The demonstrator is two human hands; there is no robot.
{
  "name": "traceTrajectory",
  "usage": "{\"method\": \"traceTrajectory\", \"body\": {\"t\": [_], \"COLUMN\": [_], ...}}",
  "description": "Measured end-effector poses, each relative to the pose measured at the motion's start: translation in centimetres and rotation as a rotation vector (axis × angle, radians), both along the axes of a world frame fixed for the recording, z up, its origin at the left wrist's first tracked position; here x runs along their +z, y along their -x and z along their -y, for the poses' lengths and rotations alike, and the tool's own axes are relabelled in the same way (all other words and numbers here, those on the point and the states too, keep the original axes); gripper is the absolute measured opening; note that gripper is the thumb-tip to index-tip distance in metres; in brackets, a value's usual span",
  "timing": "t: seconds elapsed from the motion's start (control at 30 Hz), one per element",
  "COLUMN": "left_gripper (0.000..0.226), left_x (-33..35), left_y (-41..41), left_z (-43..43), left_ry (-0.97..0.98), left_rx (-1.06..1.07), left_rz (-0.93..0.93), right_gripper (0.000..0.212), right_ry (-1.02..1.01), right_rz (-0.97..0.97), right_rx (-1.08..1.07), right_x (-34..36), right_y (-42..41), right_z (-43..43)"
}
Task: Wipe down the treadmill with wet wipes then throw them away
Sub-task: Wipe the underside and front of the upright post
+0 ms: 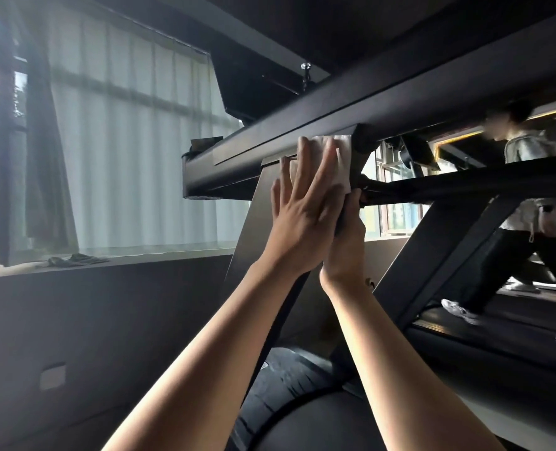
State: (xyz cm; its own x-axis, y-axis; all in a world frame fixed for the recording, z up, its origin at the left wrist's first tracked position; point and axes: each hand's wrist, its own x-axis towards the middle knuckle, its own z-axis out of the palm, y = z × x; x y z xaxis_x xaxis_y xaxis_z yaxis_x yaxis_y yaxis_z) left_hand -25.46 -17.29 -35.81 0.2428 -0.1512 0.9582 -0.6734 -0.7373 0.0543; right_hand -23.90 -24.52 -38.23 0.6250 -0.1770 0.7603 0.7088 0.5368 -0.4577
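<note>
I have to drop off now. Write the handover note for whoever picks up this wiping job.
Left hand: flat, fingers straight, pressing the white wipe on the treadmill upright where it meets the top beam.
Right hand: grips the upright's edge, just below the handrail.
Done: wiping is under way; how much is clean cannot be told.
Left: finish the wipe-down, then throw the wipe away.

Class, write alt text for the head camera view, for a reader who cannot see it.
A person's left hand presses a white wet wipe flat against a black treadmill frame, seen from below. The right hand grips the handrail beside it; another person walks on a neighbouring treadmill.
</note>
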Motion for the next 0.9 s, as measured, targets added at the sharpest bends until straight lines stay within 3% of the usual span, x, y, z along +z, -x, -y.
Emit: {"method": "traceTrajectory", "body": {"t": [0.23, 0.37, 0.5, 0.6, 0.77, 0.9], "left_gripper": [0.057, 0.058, 0.056, 0.055, 0.056, 0.056], "left_x": [-1.7, -6.6, -12.6, -15.5, -18.4, -21.0], "left_y": [-0.8, -2.9, -4.0, -4.4, -5.6, -6.9], "left_z": [-2.0, -4.5, -6.3, -7.3, -9.4, -11.2], "left_ry": [-0.078, 0.005, 0.147, 0.23, 0.334, 0.401], "left_rx": [0.046, 0.081, 0.087, 0.074, 0.052, 0.041], "left_rz": [0.007, -0.025, -0.157, -0.221, -0.284, -0.346], "right_gripper": [0.035, 0.03, 0.053, 0.041, 0.045, 0.035], "right_ry": [-0.035, -0.106, -0.149, -0.158, -0.227, -0.165], "right_rz": [0.028, -0.001, -0.054, 0.007, 0.116, 0.052], "right_rx": [0.034, 0.008, -0.073, -0.132, -0.163, -0.147], "right_x": [-0.2, -0.4, -1.6, -2.5, -6.0, -11.5], "right_y": [-0.6, -1.1, -0.9, -1.2, -2.5, -3.7], "right_z": [-0.1, -0.5, -1.1, -1.5, -3.1, -5.7]}}
